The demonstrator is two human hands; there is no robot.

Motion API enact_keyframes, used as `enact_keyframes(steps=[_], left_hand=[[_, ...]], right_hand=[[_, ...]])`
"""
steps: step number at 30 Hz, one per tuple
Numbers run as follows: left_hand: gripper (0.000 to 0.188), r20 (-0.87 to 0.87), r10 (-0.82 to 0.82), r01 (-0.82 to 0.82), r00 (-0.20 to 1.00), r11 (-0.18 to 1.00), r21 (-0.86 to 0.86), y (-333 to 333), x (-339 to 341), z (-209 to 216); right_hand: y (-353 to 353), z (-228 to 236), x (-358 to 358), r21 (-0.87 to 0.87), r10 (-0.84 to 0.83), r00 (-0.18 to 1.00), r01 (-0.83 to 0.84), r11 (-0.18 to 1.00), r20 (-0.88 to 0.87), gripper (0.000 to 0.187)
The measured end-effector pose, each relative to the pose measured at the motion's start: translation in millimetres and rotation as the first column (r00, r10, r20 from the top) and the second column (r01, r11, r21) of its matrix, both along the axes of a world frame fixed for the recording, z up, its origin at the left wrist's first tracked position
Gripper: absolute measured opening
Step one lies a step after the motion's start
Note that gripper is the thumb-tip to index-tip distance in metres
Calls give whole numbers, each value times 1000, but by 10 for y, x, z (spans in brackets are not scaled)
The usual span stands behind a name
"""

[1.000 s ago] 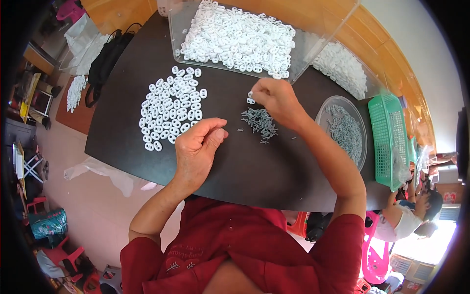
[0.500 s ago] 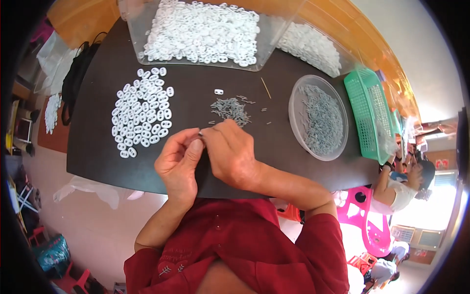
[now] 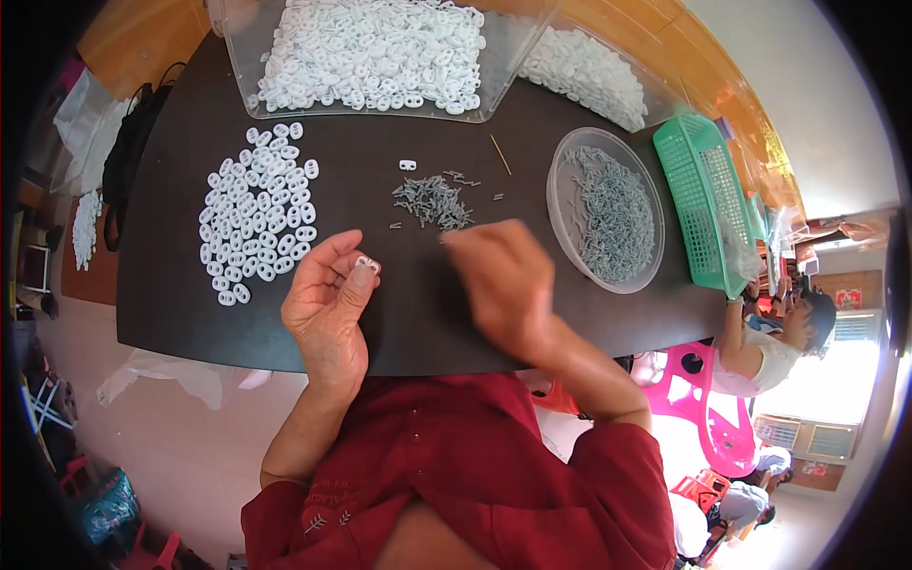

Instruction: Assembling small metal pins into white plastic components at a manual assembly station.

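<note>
My left hand [image 3: 330, 309] pinches a small white plastic piece with two holes [image 3: 367, 265] between thumb and fingers. Over the table to its right is my right hand [image 3: 511, 280], blurred by motion, its fingers curled and fingertips together. Whatever those fingertips hold is too small to make out. They point at the near edge of a loose heap of small grey metal pins [image 3: 430, 201], several of which lie scattered around it. A single white two-holed piece [image 3: 408, 165] lies just beyond the heap. Left of my hands, many similar oval white pieces [image 3: 255, 214] are spread out.
Clear plastic bins of white pieces [image 3: 375, 57] [image 3: 589, 76] stand at the back. A round tub of grey pins [image 3: 613, 214] and a green basket [image 3: 703, 209] sit on the right. A thin stick [image 3: 501, 155] lies on the dark table [image 3: 190, 313]. Another person [image 3: 765, 351] sits beyond the right edge.
My hands have parted: the right one moved right, away from the left. The white piece in my left hand now shows. The whole scene has shifted slightly left and up in view.
</note>
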State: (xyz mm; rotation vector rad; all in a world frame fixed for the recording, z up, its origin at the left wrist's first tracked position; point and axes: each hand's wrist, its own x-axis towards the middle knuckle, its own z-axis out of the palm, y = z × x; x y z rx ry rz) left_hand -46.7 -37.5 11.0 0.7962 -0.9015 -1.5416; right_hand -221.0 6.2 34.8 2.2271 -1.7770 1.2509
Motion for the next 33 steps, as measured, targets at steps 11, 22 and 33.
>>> enact_keyframes(steps=[11, 22, 33], left_hand=[[11, 17, -150, 150, 989, 989, 8, -45, 91, -61], [14, -39, -232, 234, 972, 970, 68, -49, 123, -109], [18, -72, -273, 280, 959, 950, 140, -11, 121, -113]], right_hand=[[-56, -175, -649, 159, -91, 840, 206, 966, -535, 21], [-83, 64, -395, 221, 88, 984, -53, 974, -155, 10], [-179, 139, 141, 455, 69, 853, -342, 822, 518, 15]])
